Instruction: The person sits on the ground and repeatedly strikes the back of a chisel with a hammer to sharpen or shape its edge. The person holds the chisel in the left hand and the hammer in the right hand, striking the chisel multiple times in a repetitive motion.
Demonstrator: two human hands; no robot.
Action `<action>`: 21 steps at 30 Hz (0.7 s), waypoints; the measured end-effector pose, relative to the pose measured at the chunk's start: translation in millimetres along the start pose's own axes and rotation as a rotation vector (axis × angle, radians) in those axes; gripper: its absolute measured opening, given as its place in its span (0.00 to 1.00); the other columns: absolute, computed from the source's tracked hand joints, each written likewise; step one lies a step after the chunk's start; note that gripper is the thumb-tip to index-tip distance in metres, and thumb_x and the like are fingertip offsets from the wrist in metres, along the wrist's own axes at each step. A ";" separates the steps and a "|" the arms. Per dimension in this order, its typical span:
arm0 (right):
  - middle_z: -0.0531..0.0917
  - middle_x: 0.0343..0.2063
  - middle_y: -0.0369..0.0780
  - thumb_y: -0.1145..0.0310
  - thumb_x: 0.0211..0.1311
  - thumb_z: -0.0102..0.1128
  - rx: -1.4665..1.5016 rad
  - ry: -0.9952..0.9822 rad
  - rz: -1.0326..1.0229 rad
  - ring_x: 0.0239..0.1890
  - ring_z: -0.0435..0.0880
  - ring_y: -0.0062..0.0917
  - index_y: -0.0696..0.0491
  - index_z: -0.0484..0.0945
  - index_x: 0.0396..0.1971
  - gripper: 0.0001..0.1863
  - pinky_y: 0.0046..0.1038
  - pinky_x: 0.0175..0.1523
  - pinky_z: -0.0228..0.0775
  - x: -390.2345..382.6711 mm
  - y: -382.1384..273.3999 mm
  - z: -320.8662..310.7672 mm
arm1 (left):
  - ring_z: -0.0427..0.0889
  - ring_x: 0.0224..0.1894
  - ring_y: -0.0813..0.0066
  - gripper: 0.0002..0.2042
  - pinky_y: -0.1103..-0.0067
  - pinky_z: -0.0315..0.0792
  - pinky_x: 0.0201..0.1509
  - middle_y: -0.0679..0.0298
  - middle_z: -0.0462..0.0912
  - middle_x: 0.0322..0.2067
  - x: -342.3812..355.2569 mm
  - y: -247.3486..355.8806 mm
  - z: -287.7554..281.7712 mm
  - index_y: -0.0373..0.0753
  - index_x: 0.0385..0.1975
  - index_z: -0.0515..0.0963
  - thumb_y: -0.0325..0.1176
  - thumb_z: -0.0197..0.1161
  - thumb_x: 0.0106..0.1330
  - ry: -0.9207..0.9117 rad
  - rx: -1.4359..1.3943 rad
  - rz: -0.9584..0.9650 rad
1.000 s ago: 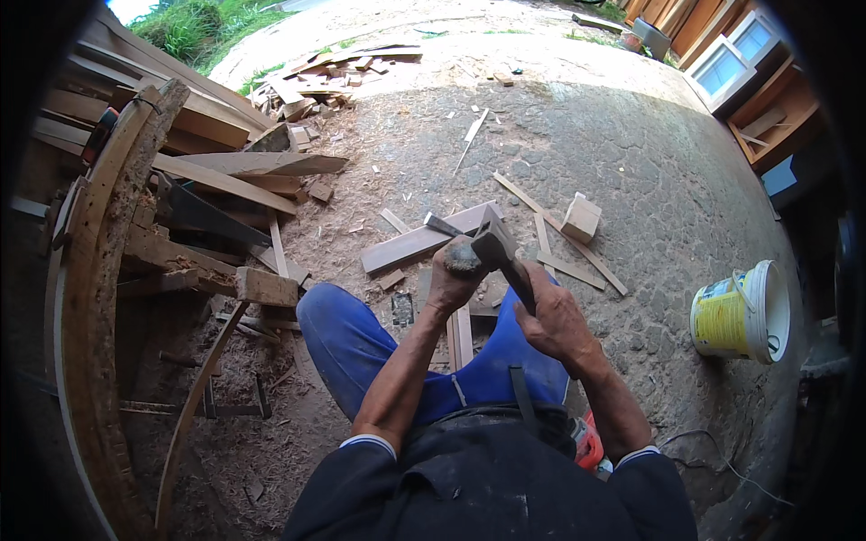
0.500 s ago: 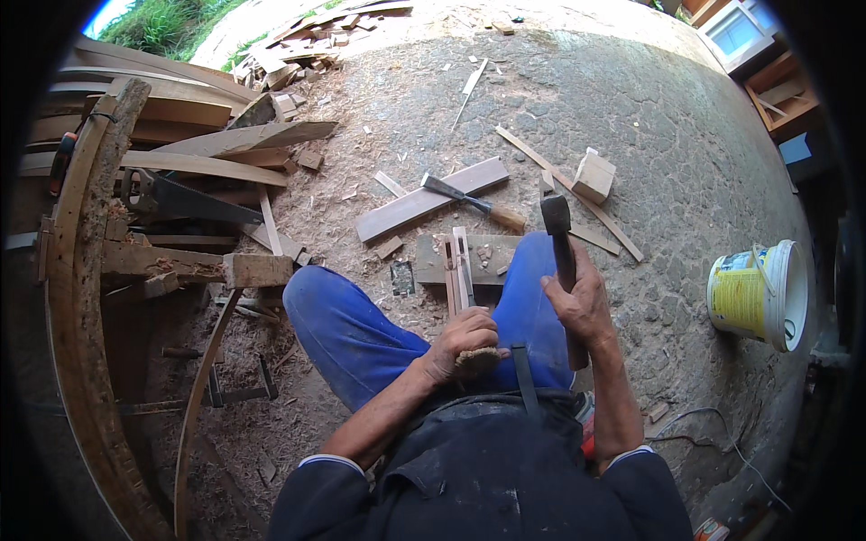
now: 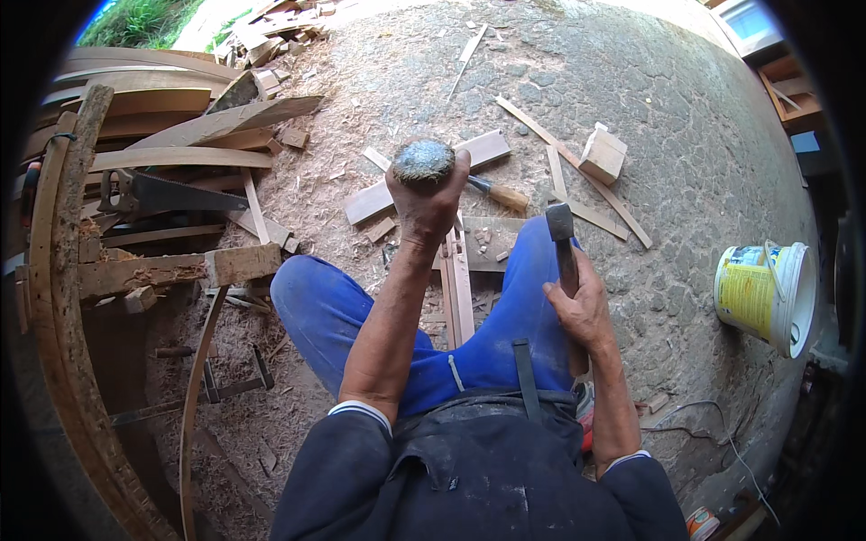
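Observation:
My left hand (image 3: 426, 209) is raised in front of me, closed round a chisel (image 3: 424, 160). Its round, frayed handle end faces up, and the blade is hidden beneath my fist. In my right hand (image 3: 582, 305), over my right thigh, is a hammer (image 3: 560, 223) held head up by its handle. A narrow slotted piece of wood (image 3: 462, 311) lies between my legs, its far end on a wooden block (image 3: 494, 236). Beyond it, a second chisel (image 3: 507, 196) with a wooden handle rests across a flat plank (image 3: 370, 204), partly covered by my left hand.
On the left stand a rough timber frame (image 3: 63, 288), a handsaw (image 3: 167, 194) and stacked curved boards (image 3: 171, 105). A white and yellow bucket (image 3: 749, 293) lies at right. Strips and a square wood block (image 3: 603, 153) lie ahead. Shavings litter the ground; a cable (image 3: 722, 419) trails at lower right.
My left hand has lifted the chisel up and away from the slotted wood, turning its handle end upward. My right hand keeps the hammer in nearly the same place. The view has shifted slightly.

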State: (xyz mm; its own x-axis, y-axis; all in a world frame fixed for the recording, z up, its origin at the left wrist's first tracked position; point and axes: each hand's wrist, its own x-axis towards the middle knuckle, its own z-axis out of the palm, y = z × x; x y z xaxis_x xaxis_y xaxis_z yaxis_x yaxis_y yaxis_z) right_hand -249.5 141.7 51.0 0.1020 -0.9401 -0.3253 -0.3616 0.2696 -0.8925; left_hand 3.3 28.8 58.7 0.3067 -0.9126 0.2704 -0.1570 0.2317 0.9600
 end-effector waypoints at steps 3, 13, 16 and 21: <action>0.80 0.58 0.47 0.73 0.59 0.63 -0.016 -0.017 0.029 0.61 0.79 0.32 0.62 0.66 0.69 0.36 0.34 0.67 0.68 1.9 6.3 -0.4 | 0.84 0.29 0.76 0.09 0.76 0.78 0.39 0.66 0.84 0.25 -4.6 -31.1 -1.8 0.36 0.31 0.80 0.30 0.76 0.60 0.030 -0.057 -0.099; 0.86 0.37 0.47 0.68 0.61 0.66 -0.108 0.008 0.012 0.41 0.88 0.34 0.56 0.69 0.67 0.33 0.36 0.50 0.78 5.1 -9.9 0.7 | 0.81 0.25 0.63 0.07 0.70 0.76 0.37 0.64 0.82 0.22 3.0 -45.4 -14.8 0.37 0.28 0.81 0.31 0.72 0.59 0.043 0.191 0.124; 0.87 0.38 0.49 0.69 0.62 0.67 -0.188 0.088 -0.147 0.42 0.89 0.33 0.55 0.67 0.68 0.34 0.36 0.47 0.79 4.9 -46.0 -9.8 | 0.80 0.24 0.61 0.06 0.70 0.76 0.37 0.61 0.81 0.24 -2.2 -37.8 -11.3 0.37 0.27 0.80 0.29 0.72 0.57 0.018 0.224 0.210; 0.86 0.37 0.43 0.74 0.64 0.68 -0.320 0.178 -0.808 0.30 0.85 0.24 0.56 0.67 0.68 0.33 0.29 0.37 0.79 27.0 -115.0 -17.5 | 0.88 0.31 0.68 0.08 0.73 0.80 0.41 0.59 0.85 0.27 -16.6 -27.8 16.9 0.35 0.29 0.80 0.29 0.73 0.57 -0.039 0.215 0.301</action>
State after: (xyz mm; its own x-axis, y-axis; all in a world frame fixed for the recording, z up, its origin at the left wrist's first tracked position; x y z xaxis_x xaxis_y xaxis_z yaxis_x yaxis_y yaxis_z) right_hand -221.4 81.7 150.3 0.3021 -0.8435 0.4442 -0.4858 -0.5371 -0.6895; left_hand -13.3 31.8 26.2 0.1815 -0.8272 0.5317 -0.4301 0.4195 0.7994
